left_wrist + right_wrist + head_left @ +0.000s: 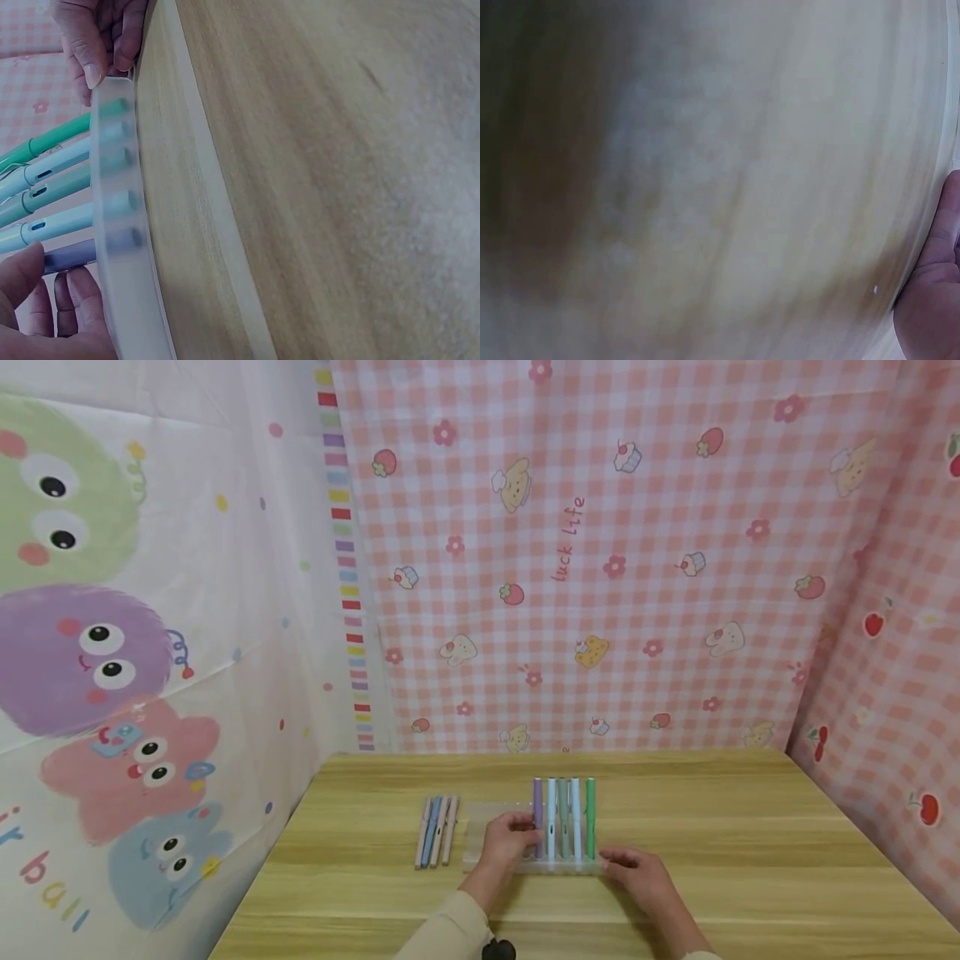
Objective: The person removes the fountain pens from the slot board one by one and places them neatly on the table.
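A frosted translucent pen case (558, 867) lies on the table, with its front rim holding the lower ends of a row of pens. From left to right these are a purple pen (537, 797), a light blue pen (552, 818), a teal pen (564, 822), another light blue pen (576, 818) and a green pen (590, 818). My left hand (506, 843) pinches the purple pen between thumb and fingers; its end sits behind the rim (131, 300) in the left wrist view. At the case's right end, my right hand (643, 878) grips the corner with thumb and fingers.
Left of the case, several pens lie side by side on the wooden table (720, 827), a blue pen (431, 833) and a pinkish-grey pen (450, 831) among them. A small black object (498, 950) shows at the bottom edge. Patterned cloths (600, 610) hang behind and beside the table.
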Available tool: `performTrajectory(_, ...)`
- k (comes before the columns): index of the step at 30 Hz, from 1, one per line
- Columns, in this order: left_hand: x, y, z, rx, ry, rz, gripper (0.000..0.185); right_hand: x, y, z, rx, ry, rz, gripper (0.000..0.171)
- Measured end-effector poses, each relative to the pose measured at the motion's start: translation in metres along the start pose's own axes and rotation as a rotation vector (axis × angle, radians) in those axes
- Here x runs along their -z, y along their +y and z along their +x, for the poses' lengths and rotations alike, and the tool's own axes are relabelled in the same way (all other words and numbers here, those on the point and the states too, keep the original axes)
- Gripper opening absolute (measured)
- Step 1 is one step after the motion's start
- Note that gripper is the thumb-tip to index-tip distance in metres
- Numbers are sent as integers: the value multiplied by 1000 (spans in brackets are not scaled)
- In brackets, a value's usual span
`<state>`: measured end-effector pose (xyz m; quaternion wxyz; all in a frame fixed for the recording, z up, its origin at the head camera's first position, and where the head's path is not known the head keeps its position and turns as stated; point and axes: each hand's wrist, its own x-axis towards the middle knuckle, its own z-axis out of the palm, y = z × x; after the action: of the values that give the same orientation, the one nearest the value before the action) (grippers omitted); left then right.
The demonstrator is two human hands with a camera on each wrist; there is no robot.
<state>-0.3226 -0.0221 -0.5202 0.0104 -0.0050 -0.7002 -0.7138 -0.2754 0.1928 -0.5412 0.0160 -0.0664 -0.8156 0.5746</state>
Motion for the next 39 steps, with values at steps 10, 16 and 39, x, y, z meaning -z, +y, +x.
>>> performTrajectory(10, -3, 2, 0, 26, 9, 22, 20, -1, 1, -1, 18, 11, 33, 20)
performTrajectory(16, -4, 2, 0, 27, -4, 10, 20, -1, 0, -1, 8, 4, 38, 21)
performTrajectory(39, 3, 14, 3, -33, -25, -52, 21, 0, -2, -2, 0, -7, 58, 22)
